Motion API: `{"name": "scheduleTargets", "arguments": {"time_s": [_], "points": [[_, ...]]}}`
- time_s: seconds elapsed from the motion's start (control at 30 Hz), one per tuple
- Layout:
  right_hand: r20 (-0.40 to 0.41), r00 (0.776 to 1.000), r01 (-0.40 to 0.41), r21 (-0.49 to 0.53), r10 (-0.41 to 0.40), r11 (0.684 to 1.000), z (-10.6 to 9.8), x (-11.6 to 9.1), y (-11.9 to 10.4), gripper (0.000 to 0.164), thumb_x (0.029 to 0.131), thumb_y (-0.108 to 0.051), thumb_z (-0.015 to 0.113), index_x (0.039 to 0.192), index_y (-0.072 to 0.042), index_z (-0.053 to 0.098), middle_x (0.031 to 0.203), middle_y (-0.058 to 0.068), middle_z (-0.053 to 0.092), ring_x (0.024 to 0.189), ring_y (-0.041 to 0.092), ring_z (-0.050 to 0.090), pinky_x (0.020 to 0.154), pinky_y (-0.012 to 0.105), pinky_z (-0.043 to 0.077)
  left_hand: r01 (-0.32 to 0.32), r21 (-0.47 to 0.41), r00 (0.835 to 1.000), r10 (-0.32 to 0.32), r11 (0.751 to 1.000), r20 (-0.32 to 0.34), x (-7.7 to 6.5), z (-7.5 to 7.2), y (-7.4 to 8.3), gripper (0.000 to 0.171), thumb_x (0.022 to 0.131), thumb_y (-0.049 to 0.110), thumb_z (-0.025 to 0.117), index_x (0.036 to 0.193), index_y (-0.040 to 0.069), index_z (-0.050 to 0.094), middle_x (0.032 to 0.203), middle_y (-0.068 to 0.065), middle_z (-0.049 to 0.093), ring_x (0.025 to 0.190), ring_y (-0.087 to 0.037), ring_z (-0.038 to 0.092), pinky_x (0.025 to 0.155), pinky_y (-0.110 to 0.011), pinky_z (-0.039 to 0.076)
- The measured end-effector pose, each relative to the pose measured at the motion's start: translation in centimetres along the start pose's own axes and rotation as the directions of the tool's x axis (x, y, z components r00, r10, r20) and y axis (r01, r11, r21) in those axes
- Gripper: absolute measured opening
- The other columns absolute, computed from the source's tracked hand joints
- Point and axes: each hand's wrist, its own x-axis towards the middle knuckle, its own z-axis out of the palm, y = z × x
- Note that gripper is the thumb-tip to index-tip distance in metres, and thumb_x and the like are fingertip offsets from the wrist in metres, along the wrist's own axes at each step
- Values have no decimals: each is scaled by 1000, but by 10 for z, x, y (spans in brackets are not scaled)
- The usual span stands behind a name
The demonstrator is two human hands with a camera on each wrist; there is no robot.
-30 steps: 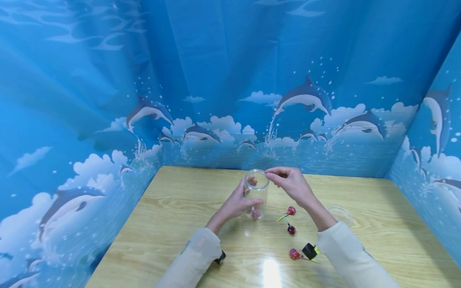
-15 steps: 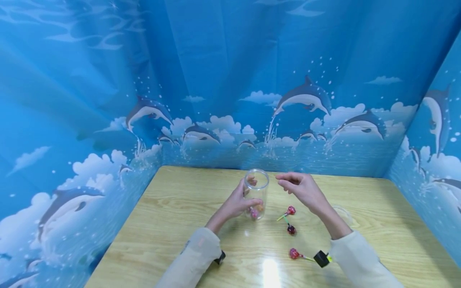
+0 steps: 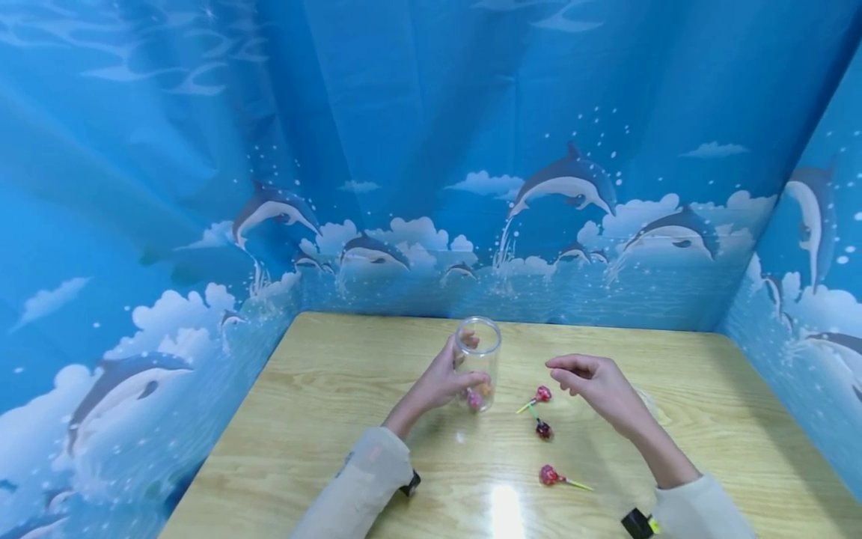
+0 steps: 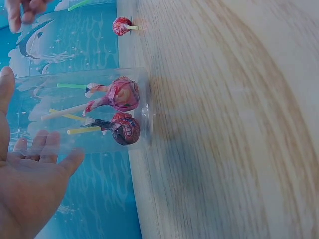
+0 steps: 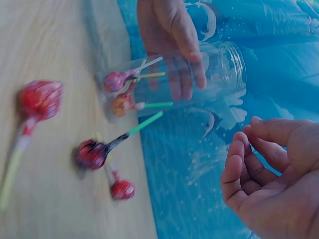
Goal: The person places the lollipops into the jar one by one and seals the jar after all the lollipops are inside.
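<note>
Clear, straight-sided cylindrical jar [image 3: 486, 361]: upright near the far edge of the pale wood-grain table [image 3: 337, 419], left of the loose sweets; mouth uncovered, base apparently resting on the tabletop.
Left hand [image 3: 446, 380]: fingers and thumb wrapped round the jar's left side; grip appears light, rim unobstructed.
Right hand [image 3: 601, 388]: right of the jar, raised above the table; fingers bent, thumb tip close to the index finger, gap narrow, nothing held.
Jar contents: a pink-wrapped lollipop with a white stick [image 4: 123, 93], an orange-wrapped lollipop with a green stick [image 5: 121, 104] and a dark red lollipop with a yellow stick [image 4: 126, 131], heads at the bottom; full count not certain.
Loose sweets: a red-wrapped far lollipop with a yellow stick [image 3: 543, 393], a dark-wrapped lollipop with a green stick [image 3: 543, 430] just nearer, and a red-wrapped near lollipop with a yellow stick [image 3: 548, 474], set apart from that pair.
Pair's sticks: close together; contact cannot be confirmed.
Clear round piece [image 3: 651, 404]: partly hidden behind the right hand; identity not established.
Handling judgement: steady the jar low without squeezing; pinch one lollipop at a time, separating the paired sticks first; clear the rim before letting go, head downward.
</note>
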Motion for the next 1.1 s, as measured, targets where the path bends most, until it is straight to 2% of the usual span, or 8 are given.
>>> {"name": "scheduleTargets", "arguments": {"time_s": [0.2,0.43,0.53,0.63,0.87,0.97,1.1], "points": [[23,997,-70,21,69,997,-4,-23,20,42,101,-30,68,131,-1,68,108,11,71,94,28,63,77,38,57,12,-1,1000,-12,1000,5,0,0,1,86,89,17,82,157,7,31,155,-16,45,147,-37,38,122,-57,26],[57,991,-121,45,118,992,-2,-48,38,42,100,-23,69,132,5,65,114,15,71,91,22,62,77,35,56,8,-4,1000,-8,1000,2,0,0,1,85,89,17,82,157,9,32,154,-16,46,147,-35,39,122,-56,26],[77,989,-134,55,129,989,0,-57,44,41,100,-20,69,131,6,64,117,17,70,94,24,63,78,33,57,10,-1,1000,-10,1000,3,0,0,0,86,89,17,82,157,7,31,155,-16,46,147,-35,39,122,-56,27],[83,989,-124,47,119,991,0,-63,52,39,100,-18,69,130,7,65,121,20,70,99,22,66,80,29,58,14,-2,1000,-14,1000,1,1,1,0,87,89,17,82,158,7,31,155,-16,46,147,-35,39,122,-56,27],[96,989,-120,47,115,992,3,-77,69,36,99,-15,70,126,9,66,123,21,70,97,0,64,81,21,56,39,-3,999,-39,999,3,-1,2,1,86,89,18,83,158,12,32,154,-13,47,148,-35,37,123,-56,26],[117,988,-112,76,102,991,5,-82,74,36,98,-11,71,125,12,65,117,22,71,93,2,65,77,23,57,40,-1,999,-40,999,2,-1,1,1,86,89,19,83,158,12,31,155,-13,46,148,-37,37,122,-57,26],[111,988,-111,65,104,992,8,-85,77,36,94,-9,73,122,13,66,108,19,73,86,7,65,71,25,58,33,5,999,-32,999,-3,-1,0,1,87,89,20,83,158,10,32,155,-14,47,147,-37,38,122,-57,27]]}}
